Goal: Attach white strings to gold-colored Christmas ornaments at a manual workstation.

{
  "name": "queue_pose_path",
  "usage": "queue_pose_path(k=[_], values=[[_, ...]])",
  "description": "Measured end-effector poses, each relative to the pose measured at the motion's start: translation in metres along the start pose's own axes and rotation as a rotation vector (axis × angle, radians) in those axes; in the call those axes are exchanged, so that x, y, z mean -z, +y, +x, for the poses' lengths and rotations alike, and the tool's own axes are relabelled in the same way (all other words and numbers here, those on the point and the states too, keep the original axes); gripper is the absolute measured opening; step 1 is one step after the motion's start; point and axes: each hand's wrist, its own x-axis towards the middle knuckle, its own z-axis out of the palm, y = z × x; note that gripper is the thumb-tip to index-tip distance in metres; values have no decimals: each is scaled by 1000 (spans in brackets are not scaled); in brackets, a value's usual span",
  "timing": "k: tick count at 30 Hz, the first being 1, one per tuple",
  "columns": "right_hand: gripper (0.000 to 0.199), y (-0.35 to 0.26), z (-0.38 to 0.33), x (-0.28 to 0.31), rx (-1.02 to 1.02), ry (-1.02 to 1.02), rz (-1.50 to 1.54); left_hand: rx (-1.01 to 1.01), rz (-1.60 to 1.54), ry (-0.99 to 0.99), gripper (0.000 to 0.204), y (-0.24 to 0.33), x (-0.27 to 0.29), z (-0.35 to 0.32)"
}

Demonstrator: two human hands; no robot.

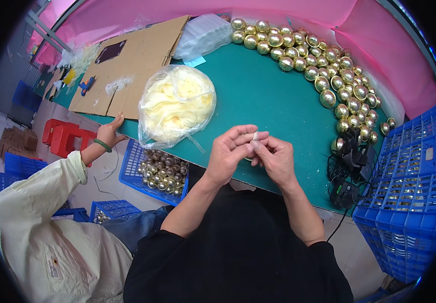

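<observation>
Over the near edge of the green table [248, 86], my left hand [228, 154] and my right hand [277, 159] meet with fingertips pinched together. Between them shows the end of a small pale strip [255, 135], mostly hidden by the fingers. A bit of something light also peeks out under the fingers, too small to name. To the left of my hands sits a clear plastic bag [177, 103] full of cream-coloured, ribbon-like material.
Many shiny gold balls [347, 76] line the table's far and right side. Black adapters with cables [352, 171] lie near blue crates [405, 202] at right. Cardboard [132, 65] covers the left; a co-worker's hand [109, 134] touches it. A blue crate of balls [160, 174] stands below.
</observation>
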Motion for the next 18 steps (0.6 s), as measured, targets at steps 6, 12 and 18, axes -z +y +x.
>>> queue_pose_path(k=[6, 12, 18], values=[[22, 1, -3, -4, -77, 21, 2, 6, 74, 80, 35, -6, 6, 1], [21, 4, -8, -2, -102, 11, -11, 51, 3, 95, 37, -7, 11, 3], [20, 5, -12, -1, -102, -5, -21, 25, -8, 111, 40, -6, 12, 3]])
